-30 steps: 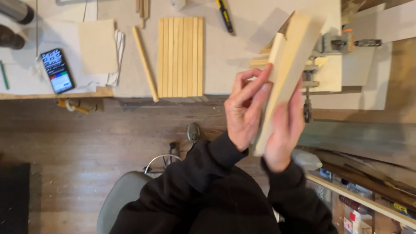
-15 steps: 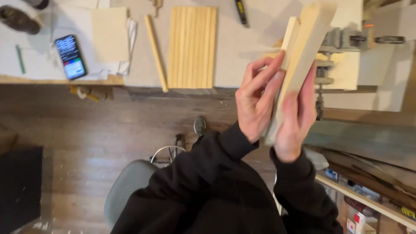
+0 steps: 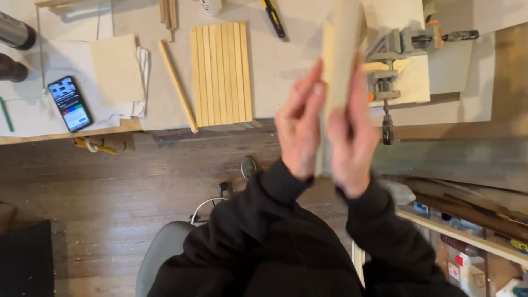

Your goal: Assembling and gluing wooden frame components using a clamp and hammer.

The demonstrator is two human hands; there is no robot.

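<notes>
**Operator:** Fingers (image 3: 308,96) of the left hand (image 3: 300,129) lie flat and close together against one broad face of a pale wooden board (image 3: 342,49); the right hand (image 3: 352,137) presses the opposite face. Confirm the grip.

**Inspector:** Confirmed. Both hands are closed on the board, palm to palm, with the board clamped between them. It is held on edge, so its narrow edge faces the head camera. The image is motion-blurred, so the exact fingertip positions cannot be told.

**Operator:** Location of the board?

**Inspector:** In the air, above the near edge of the surface (image 3: 286,66), not resting on it. Its upper end overlaps the view of a grey vise (image 3: 385,60), which sits just right of the board on a light panel.

**Operator:** Step in hand?

**Inspector:** By judgement: handling or inspection of the board, held up between the palms. No tool is engaged.

**Operator:** Requirement for the next move?

**Inspector:** By judgement: keep even pressure on both faces so the board does not slip, and keep it off the vise beside it.

**Operator:** Other items, relative to the board?

**Inspector:** Left of the board, a row of wooden strips (image 3: 221,71) laid side by side; further left, one loose strip (image 3: 177,85) lying at an angle, then a square panel (image 3: 116,69), then a phone (image 3: 69,103). Beyond the board, at the far side, a yellow-and-black tool (image 3: 273,17).
</notes>
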